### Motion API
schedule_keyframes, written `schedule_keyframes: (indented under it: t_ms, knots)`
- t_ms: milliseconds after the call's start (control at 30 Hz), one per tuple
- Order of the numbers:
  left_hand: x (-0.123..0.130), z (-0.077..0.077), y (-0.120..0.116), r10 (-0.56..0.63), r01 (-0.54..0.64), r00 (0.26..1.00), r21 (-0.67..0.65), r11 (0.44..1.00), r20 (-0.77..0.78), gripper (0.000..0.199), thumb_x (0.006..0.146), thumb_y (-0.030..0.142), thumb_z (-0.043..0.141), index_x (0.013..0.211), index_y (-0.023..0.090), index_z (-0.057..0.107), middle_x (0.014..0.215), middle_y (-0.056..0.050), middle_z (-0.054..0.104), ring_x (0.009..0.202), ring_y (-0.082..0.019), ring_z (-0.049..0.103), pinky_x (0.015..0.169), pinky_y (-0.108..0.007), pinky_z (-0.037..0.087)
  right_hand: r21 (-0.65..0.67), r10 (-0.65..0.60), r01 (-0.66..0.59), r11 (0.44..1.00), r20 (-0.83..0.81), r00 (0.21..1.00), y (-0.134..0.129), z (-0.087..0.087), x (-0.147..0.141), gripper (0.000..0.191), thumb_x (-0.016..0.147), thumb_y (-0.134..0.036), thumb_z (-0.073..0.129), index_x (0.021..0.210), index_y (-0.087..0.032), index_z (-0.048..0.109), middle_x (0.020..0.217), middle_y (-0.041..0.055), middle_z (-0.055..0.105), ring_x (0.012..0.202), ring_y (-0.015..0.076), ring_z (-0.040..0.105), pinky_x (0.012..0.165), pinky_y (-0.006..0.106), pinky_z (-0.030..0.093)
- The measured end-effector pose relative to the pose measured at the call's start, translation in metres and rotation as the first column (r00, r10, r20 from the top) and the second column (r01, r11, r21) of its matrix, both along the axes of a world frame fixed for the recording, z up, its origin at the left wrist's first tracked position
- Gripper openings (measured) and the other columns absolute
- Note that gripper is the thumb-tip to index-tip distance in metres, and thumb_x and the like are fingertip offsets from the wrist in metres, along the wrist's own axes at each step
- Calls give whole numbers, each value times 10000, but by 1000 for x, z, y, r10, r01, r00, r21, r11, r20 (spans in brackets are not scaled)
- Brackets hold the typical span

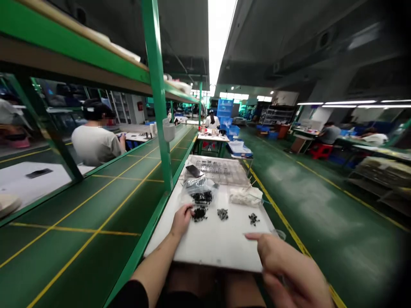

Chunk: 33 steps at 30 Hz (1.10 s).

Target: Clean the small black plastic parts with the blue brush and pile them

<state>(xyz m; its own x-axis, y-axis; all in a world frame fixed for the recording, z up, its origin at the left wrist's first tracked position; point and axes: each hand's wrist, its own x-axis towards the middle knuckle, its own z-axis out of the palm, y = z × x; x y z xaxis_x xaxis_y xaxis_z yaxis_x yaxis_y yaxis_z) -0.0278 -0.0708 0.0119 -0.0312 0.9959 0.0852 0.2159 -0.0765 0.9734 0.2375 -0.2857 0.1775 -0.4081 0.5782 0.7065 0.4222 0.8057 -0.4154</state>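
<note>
While the left hand curls its fingers against a rough heap of small black parts, can't tell if they pinch anything. Right hand open and empty, index finger extended over the front edge of a smooth white plastic board. Three more black heaps on the board: one against a crumpled clear plastic bag, one mid-board, one to the right. Behind them, a flat tray of metal parts in rows, with a black phone-like slab lying on it, plus a clear box of white fibrous material. Left of the board, a green bench top with yellow lines. Beyond it sits a co-worker in a pale tee.
</note>
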Motion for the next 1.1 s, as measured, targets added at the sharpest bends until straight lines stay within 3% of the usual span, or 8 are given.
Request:
schedule_keyframes:
  t_ms: [67,133,300,433,567,733,867,1100]
  knots:
    - [4,-11,5,-65,68,997,-60,996,49,357,1050,367,708,1343,167,671,1329,-117,703,1118,-263,726,948,-473,644,26,-121,121,992,-16,993,9,-19,6,163,990,-138,573,877,-255,557,710,-28,529,654,156,599,994,443,631]
    - [13,-19,7,-145,160,982,-125,979,119,363,1050,371,709,1345,163,668,1318,-116,706,1102,-260,730,932,-466,648,-1,-254,254,967,-29,967,17,-46,18,204,1000,-169,583,819,-246,527,691,-32,527,646,146,595,871,355,626]
    - [43,-28,5,-298,387,892,-232,892,339,360,1052,377,705,1339,162,669,1297,-113,711,1076,-252,734,912,-453,653,-196,-582,577,793,38,812,44,-110,47,343,1042,-321,582,716,-230,533,624,-20,572,549,144,543,527,274,424]
    - [79,-32,9,-325,498,796,-247,831,511,362,1058,392,695,1335,161,667,1268,-108,717,1039,-240,737,883,-434,656,-253,-526,528,811,80,847,87,-124,49,353,1019,-365,604,701,-227,535,617,-25,568,566,143,551,564,275,420]
    - [116,-30,25,-379,624,676,-217,751,632,312,1063,397,690,1250,147,689,1125,-76,737,885,-190,732,768,-357,652,-266,-465,467,843,73,882,158,-129,43,255,998,-344,607,772,-225,591,664,-18,580,608,149,546,605,287,434]
    - [126,-29,41,-374,665,584,-161,729,721,351,1018,469,744,1110,135,689,906,-34,725,695,-132,692,592,-240,563,-248,-442,423,871,-25,896,224,-161,33,171,1001,-278,584,844,-218,619,732,1,622,622,148,560,596,290,454]
    - [114,-31,36,-285,645,564,-198,738,775,485,929,525,840,1183,133,710,966,-86,779,843,-170,765,849,-327,641,-302,-391,361,882,-42,920,225,-186,31,85,1006,-239,601,1042,-213,674,818,18,647,673,155,591,610,291,489]
    - [108,-23,26,-164,637,538,-271,721,827,507,950,407,855,1366,171,686,1145,-123,813,1095,-247,789,1027,-404,608,-361,-318,287,887,-26,948,216,-186,34,198,964,-175,658,1152,-234,681,933,32,637,782,157,611,666,288,521]
